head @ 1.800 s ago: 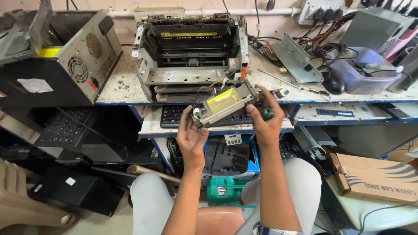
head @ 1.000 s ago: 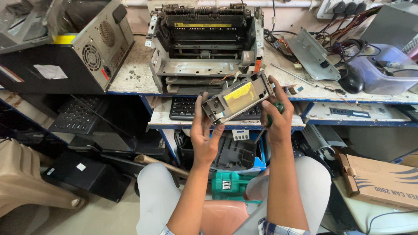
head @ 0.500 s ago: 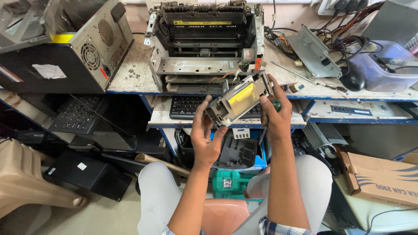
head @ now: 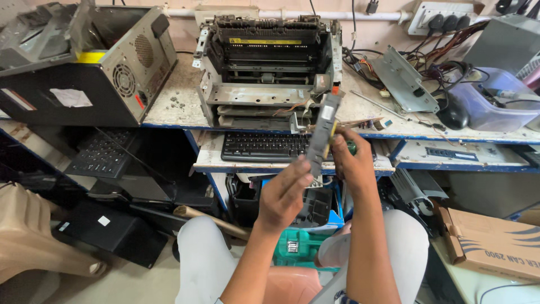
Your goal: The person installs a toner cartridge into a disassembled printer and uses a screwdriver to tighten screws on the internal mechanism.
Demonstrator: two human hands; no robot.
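Both my hands hold a grey metal printer module with a yellow label, turned edge-on so only its narrow side shows. My left hand grips its lower end. My right hand grips its right side and also has a green-handled tool tucked in the palm. The module hangs in front of a black keyboard on a pull-out shelf. Behind it, on the workbench, stands a stripped printer with its covers off.
An open computer case lies at the bench's left. A metal plate, cables, a black mouse and a translucent tub crowd the right. A cardboard box sits lower right; keyboards and black parts pile under the bench.
The module has been rotated from face-up, yellow label showing, to standing edge-on. My hands have shifted slightly lower and closer together around it.
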